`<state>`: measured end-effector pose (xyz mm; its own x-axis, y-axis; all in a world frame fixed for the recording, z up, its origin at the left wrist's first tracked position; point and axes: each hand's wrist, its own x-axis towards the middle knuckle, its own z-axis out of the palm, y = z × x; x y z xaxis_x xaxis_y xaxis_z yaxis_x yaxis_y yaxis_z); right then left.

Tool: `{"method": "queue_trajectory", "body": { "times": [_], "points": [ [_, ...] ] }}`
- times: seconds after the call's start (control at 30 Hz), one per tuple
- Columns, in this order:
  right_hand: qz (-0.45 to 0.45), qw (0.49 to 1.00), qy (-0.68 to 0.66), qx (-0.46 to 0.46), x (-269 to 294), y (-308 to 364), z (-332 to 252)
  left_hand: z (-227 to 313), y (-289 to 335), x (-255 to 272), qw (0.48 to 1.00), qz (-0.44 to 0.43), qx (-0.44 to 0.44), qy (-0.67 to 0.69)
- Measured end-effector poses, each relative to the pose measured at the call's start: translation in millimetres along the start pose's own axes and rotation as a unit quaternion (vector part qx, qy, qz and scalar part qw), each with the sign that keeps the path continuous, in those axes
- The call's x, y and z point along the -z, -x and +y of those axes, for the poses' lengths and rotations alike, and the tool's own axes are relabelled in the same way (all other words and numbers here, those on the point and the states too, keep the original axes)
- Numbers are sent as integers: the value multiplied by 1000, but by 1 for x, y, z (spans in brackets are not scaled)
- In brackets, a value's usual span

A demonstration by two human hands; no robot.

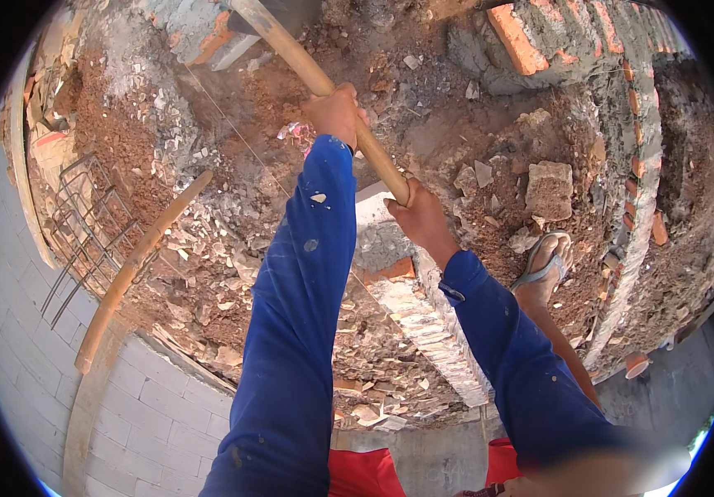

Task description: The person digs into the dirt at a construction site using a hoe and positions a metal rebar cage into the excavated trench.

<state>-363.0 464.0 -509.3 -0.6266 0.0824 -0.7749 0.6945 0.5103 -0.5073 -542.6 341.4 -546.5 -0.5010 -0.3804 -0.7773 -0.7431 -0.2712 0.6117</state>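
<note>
Both of my hands grip the long wooden handle (290, 58) of a tool, slanting from the top of the view down to the right. My left hand (336, 114) is closed around the shaft farther up. Near its lower end, my right hand (423, 217) is wrapped around it. The tool's head lies at the top edge, dark and partly cut off, so its kind cannot be told. Below the hands stands a low brick wall (431, 331) with mortar on it. Reddish soil (423, 124) with rubble spreads beyond the handle.
A curved wooden pole (137, 269) leans at the left beside a steel rebar cage (92, 224). A thin string (233, 124) crosses the ground. Bricks with wet mortar (522, 50) stand at the upper right. My sandalled foot (545, 263) rests on rubble; a grey block wall (34, 323) borders the left.
</note>
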Motion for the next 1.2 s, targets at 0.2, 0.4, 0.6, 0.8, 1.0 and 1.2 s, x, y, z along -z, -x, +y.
{"method": "queue_trajectory", "body": {
  "times": [0.2, 0.4, 0.6, 0.8, 1.0, 1.2],
  "points": [
    [-5, 999, 31, 29, 24, 24, -25, 29, 19, -4, 1000, 16, 15, 12],
    [9, 999, 36, 29, 35, 55, -60, 49, 37, 17, 997, -1, 17, 74],
    [2, 995, 100, -1, 17, 186, 17, -29, 164, 81, 990, -24, 69, 125],
    [31, 989, 28, 140, 15, 120, -19, 53, 199, 92, 980, 16, -119, 159],
    [25, 978, -27, 207, 4, -56, -57, 80, 88, 30, 945, 30, -285, 159],
    [37, 997, -53, -31, -52, -38, 34, -30, -4, 14, 996, -27, -76, 47]
  ]
}}
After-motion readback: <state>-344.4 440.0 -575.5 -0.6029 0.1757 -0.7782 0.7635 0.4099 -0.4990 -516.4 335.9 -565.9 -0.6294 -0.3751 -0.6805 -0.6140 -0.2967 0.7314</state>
